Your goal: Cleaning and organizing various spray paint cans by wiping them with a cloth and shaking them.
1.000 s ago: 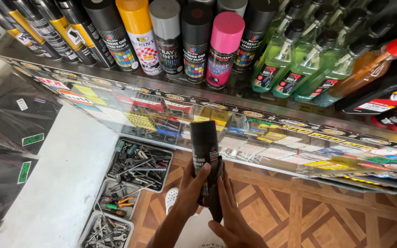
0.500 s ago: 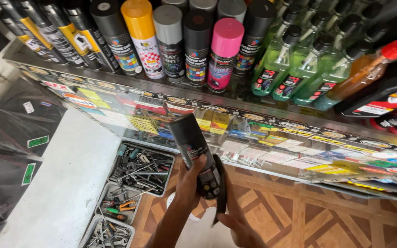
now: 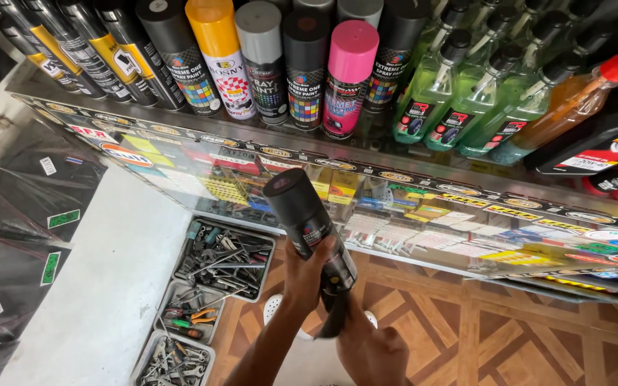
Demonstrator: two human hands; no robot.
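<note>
My left hand [image 3: 310, 273] grips a black spray can [image 3: 303, 211] around its lower half. The can is tilted, with its black cap pointing up and left toward the glass shelf edge [image 3: 423, 187]. My right hand [image 3: 372, 352] is just below, closed on a dark curved piece [image 3: 333, 316] that touches the bottom of the can. What that piece is cannot be made out. Both hands hang over the parquet floor [image 3: 466, 336], in front of the shelf.
Above the shelf stands a row of spray cans, among them a yellow-capped one [image 3: 217, 50] and a pink-capped one [image 3: 346, 71]. Green spray bottles [image 3: 434, 86] stand to the right. Metal trays of tools [image 3: 224, 256] lie lower left beside a white counter [image 3: 101, 286].
The black can has gone from upright to tilted left and has risen closer to the shelf. My right hand has dropped lower under the can.
</note>
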